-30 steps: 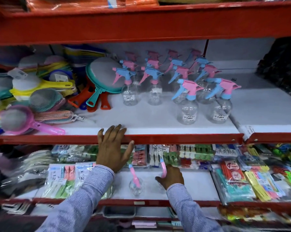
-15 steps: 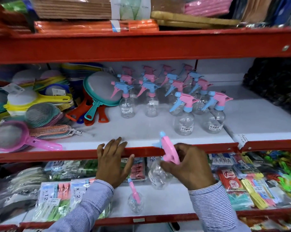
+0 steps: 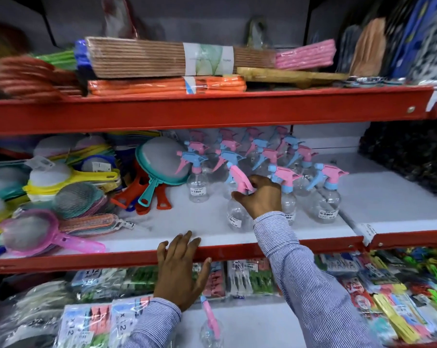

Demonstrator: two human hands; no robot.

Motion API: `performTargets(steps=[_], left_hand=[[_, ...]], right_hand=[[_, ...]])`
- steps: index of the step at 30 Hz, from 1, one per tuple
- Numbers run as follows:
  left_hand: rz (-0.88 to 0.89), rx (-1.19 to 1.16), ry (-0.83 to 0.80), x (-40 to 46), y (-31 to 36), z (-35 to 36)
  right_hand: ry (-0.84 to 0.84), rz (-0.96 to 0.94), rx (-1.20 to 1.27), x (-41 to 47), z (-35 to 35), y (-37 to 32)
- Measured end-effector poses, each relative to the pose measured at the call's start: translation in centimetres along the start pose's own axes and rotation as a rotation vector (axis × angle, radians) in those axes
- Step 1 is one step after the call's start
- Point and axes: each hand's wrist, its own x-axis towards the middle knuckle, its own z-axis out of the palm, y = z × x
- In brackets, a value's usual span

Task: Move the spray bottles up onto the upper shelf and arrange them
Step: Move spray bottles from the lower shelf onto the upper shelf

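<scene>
Spray bottle at front of upper shelf, pinched at pink trigger head by right hand. Left hand spread flat, empty, braced on shelf edge. Risks: top-heavy tip on release; knocking neighbouring bottles. 1 bottle waiting below.

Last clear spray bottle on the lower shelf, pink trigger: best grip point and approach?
Take the clear spray bottle with the pink trigger at its narrow neck just under the head, coming from above and the front. It stands upright with the trigger head on top, and the white lower shelf to its right looks bare. The right hand is busy on another bottle; the left hand is closer.
</scene>
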Motion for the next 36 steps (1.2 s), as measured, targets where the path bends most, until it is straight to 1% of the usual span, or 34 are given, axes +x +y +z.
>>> performTargets(steps=[4,7,10,16,22,24,27,30,32,36], left_hand=[[0.003,-0.002,0.003,0.0,0.0,0.1],[0.011,0.001,0.014,0.1,-0.1,0.1],[0.014,-0.015,0.033,0.1,-0.1,0.2],[0.017,-0.011,0.036,0.1,0.0,0.3],[0.011,-0.009,0.051,0.1,-0.1,0.3],[0.027,-0.01,0.048,0.1,-0.1,0.1],[0.043,-0.015,0.077,0.0,-0.9,-0.7],[-0.034,0.033,0.118,-0.3,-3.1,-2.0],[-0.045,0.058,0.11,-0.7,-4.8,-2.6],[-0.01,0.05,0.118,-1.3,-5.6,-2.4]], right_hand=[[0.078,0.017,0.079,0.0,1.1,0.6],[0.095,0.058,0.163,-0.2,1.8,0.9],[0.121,0.05,0.182,-0.5,2.0,1.0],[0.11,0.037,0.248,-0.9,1.8,0.4],[0.106,0.018,0.213,-1.5,1.2,0.3],[0.11,-0.004,0.199,-2.4,0.2,0.3],[0.164,-0.078,0.18,-5.1,-1.6,1.1],[0.203,-0.118,0.2,-9.7,-1.9,3.1],[0.14,-0.101,0.13,-12.9,-0.4,5.2],[-0.216,0.031,-0.055,-18.1,5.5,9.3]])
